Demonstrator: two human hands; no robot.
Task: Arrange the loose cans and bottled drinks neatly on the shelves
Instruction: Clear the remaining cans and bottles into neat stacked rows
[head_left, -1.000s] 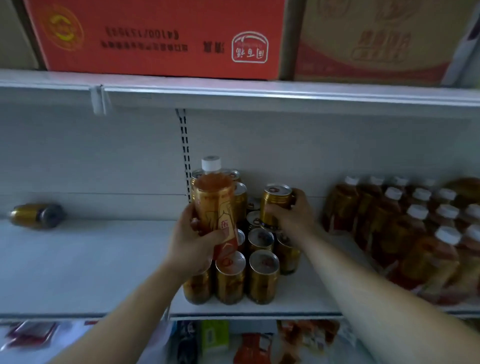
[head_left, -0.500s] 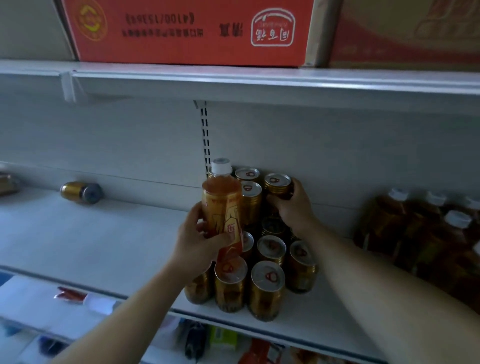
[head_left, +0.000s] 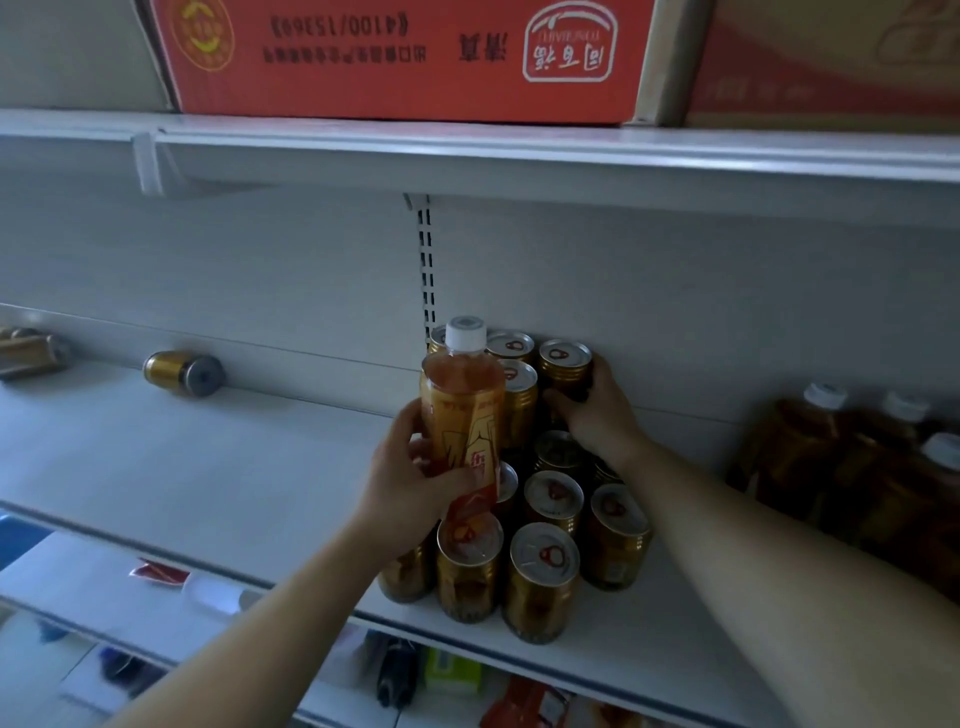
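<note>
At the left a loose can lies on its side at the back of the shelf; our left hand grips the bottle upright before the can stack; our right hand curls round the top rear can. We should seat that can squarely on the one beneath before letting go; the bottle, we judge, belongs with the bottles at the right.

Both arms bare up to frame edge; L hand & R hand bare too.
</note>
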